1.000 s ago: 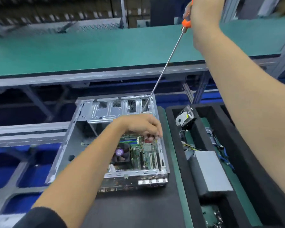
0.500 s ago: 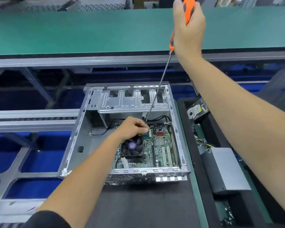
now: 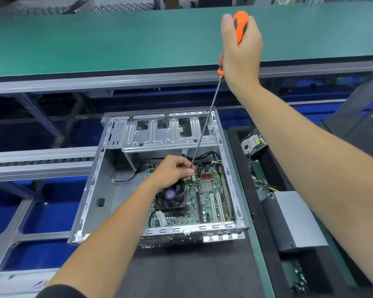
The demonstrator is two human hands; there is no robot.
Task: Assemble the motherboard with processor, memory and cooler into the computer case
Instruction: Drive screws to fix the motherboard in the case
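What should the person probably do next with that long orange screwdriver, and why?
Probably turn the screwdriver to drive a screw. The right hand grips its handle, and the left hand pinches the shaft's tip against the motherboard, already seated in the case.

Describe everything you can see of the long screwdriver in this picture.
The screwdriver has an orange handle with a dark stripe and a long, thin, metal-looking shaft. It slants from upper right down to lower left, into the open computer case. The right hand grips the handle; the left hand pinches the shaft near its tip, above the motherboard. The tip itself is hidden.
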